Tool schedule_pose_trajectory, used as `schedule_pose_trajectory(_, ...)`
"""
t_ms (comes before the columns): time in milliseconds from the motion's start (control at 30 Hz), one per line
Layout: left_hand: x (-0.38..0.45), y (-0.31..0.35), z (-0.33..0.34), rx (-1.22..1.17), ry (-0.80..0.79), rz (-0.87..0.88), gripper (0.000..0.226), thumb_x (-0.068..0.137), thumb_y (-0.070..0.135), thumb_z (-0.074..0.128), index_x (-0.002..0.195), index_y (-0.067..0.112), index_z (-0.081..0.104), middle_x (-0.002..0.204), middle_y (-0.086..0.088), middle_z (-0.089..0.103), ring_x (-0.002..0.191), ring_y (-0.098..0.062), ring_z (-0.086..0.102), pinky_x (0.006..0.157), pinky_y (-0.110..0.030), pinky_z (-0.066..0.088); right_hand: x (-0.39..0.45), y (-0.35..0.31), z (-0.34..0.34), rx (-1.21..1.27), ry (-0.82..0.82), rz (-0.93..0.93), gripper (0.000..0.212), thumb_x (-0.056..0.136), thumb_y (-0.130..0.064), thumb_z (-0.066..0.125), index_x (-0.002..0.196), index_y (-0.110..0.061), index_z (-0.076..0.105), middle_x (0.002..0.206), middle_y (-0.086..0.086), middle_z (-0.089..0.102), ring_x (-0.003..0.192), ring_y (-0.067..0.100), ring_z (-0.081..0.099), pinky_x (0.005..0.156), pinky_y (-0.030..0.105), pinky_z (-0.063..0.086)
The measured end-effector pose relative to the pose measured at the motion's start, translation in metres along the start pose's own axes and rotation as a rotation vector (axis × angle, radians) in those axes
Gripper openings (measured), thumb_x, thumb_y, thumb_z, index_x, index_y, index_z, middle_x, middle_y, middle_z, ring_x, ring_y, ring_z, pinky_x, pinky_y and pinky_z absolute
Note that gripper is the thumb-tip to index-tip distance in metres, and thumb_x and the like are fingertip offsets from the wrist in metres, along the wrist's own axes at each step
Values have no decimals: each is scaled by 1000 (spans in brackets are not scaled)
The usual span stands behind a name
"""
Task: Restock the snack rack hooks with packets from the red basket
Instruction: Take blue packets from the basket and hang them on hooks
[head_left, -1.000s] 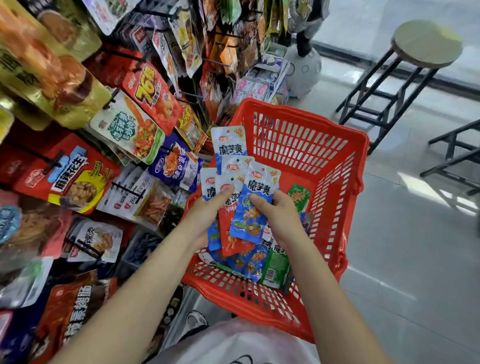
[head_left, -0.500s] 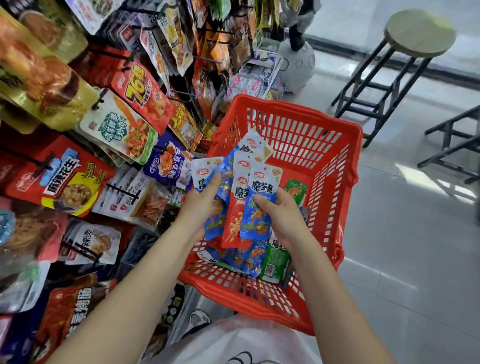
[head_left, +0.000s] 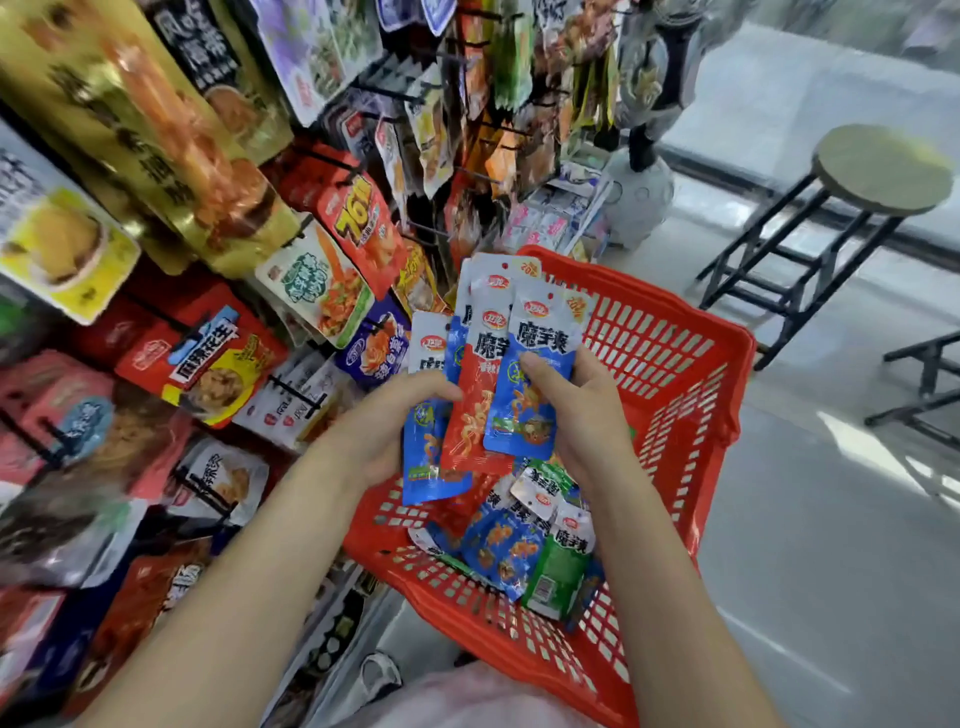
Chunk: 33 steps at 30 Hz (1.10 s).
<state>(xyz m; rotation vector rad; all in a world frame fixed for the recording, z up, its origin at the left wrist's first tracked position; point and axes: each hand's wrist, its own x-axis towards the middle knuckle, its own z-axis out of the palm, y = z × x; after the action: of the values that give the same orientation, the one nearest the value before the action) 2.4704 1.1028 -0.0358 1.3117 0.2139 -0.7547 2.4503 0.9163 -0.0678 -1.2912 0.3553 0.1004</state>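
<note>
both hands hold a fan of packets (head_left: 498, 374) upright above the red basket (head_left: 670, 364), beside the snack rack (head_left: 322, 218). the left hand (head_left: 384, 431) has its fingers curled round the bunch; the right hand (head_left: 582, 410) pinches the front blue packet (head_left: 530, 395). more packets lie in the basket.

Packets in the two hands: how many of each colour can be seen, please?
Blue packets: 3
Red packet: 1
Total: 4 whose colour shows; white tops behind may hide more.

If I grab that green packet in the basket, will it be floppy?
Probably floppy: the green packet looks like a thin, flat pouch slumped over others in the red basket. Likely light, and its glossy film may be a bit slippery.
</note>
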Motion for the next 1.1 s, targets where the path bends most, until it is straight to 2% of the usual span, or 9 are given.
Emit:
schedule_pose_trajectory(167, -37, 46, 10, -111, 238, 292, 13, 92, 9, 65, 101, 13, 74, 98, -12, 78, 85, -28, 76, 80, -44, 62, -9, -61, 65, -206, -155, -254, 11, 92, -29, 72, 89, -22, 64, 85, 4, 66, 74, 18, 67, 68, 39, 54)
schedule_pose_trajectory(300, -93, 75, -2, -159, 300, 467, 29, 76, 22, 80, 104, 13, 77, 110, -18, 75, 99, -37, 73, 92, -56, 56, -38, -104, 115, -217, -260, -397, 11, 97, -25, 65, 102, -35, 63, 89, -10, 74, 83, 15, 72, 76, 37, 59)
schedule_pose_trajectory(433, -168, 104, -12, -122, 349, 679, 26, 71, 24, 83, 95, 16, 80, 102, -13, 78, 88, -30, 76, 77, -42, 62, -80, -147, 159, -114, -376, -493, 27, 98, -13, 62, 102, -37, 49, 73, -39, 56, 76, -22, 59, 72, 8, 50)
schedule_pose_trajectory(567, -257, 132, -27, -58, 488, 907, 11, 79, 17, 73, 89, 18, 77, 88, -4, 79, 75, -19, 75, 69, -34, 62, -136, -188, 223, -84, -490, -583, 56, 92, -19, 72, 140, -12, 45, 113, -4, 60, 104, 22, 67, 96, 50, 53)
schedule_pose_trajectory(633, -302, 146, -36, -15, 577, 999, 3, 77, 22, 79, 80, 19, 79, 84, -4, 77, 71, -20, 74, 70, -41, 62, -165, -205, 259, -38, -489, -645, 25, 93, -23, 71, 110, -15, 55, 85, -8, 60, 80, 16, 62, 80, 45, 53)
schedule_pose_trajectory(733, -364, 162, -51, 8, 690, 1133, 6, 73, 28, 83, 78, 29, 82, 86, -7, 78, 75, -24, 75, 75, -48, 63, -214, -228, 308, -22, -493, -778, 34, 91, -44, 68, 77, -20, 49, 74, -7, 45, 73, 7, 49, 78, 34, 45)
schedule_pose_trajectory(867, -447, 170, -67, -1, 871, 1309, 39, 59, 42, 89, 93, 25, 80, 104, -14, 76, 99, -37, 71, 87, -67, 55, -268, -249, 360, 68, -668, -855, 6, 98, -22, 63, 92, -23, 62, 74, -14, 67, 69, 2, 62, 63, 20, 50)
schedule_pose_trajectory(1033, -548, 160, -89, -11, 1049, 1461, 22, 76, 19, 86, 96, 19, 75, 74, 1, 74, 57, -15, 68, 55, -31, 57, -315, -264, 413, 148, -898, -810, 36, 89, -32, 73, 123, -23, 63, 116, 5, 72, 100, 28, 70, 82, 47, 60)
schedule_pose_trajectory(1100, -582, 156, -99, -16, 1114, 1475, 17, 78, 23, 86, 92, 21, 76, 78, -2, 75, 65, -21, 70, 62, -39, 61, -334, -270, 433, 181, -943, -800, 21, 93, -32, 70, 110, -21, 68, 104, 7, 72, 91, 29, 69, 80, 50, 57)
